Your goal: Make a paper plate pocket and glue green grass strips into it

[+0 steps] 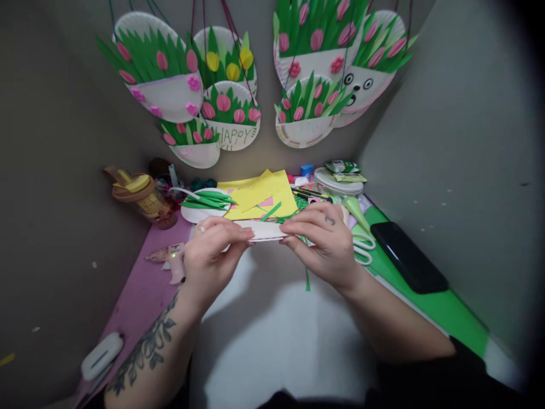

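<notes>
A white piece point(267, 230), seen almost edge-on, is held up between my two hands above the white work surface; it looks like folded paper or part of a paper plate, though its full shape is hidden. My left hand point(215, 250) pinches its left end between thumb and fingers. At the right end, my right hand point(321, 241) grips it the same way. Just behind the hands lie yellow paper sheets point(251, 196) with pink and green scraps on top. Green paper strips point(208, 199) rest on a white paper plate point(198, 215) to the left.
Left are a glue gun point(170, 258), a tumbler point(142, 196) and a white case point(102, 355). White-handled scissors point(364, 248) and a black phone point(409, 257) lie right. Several paper-plate flower baskets point(164, 96) hang on the back wall. Grey walls point(460, 136) enclose both sides.
</notes>
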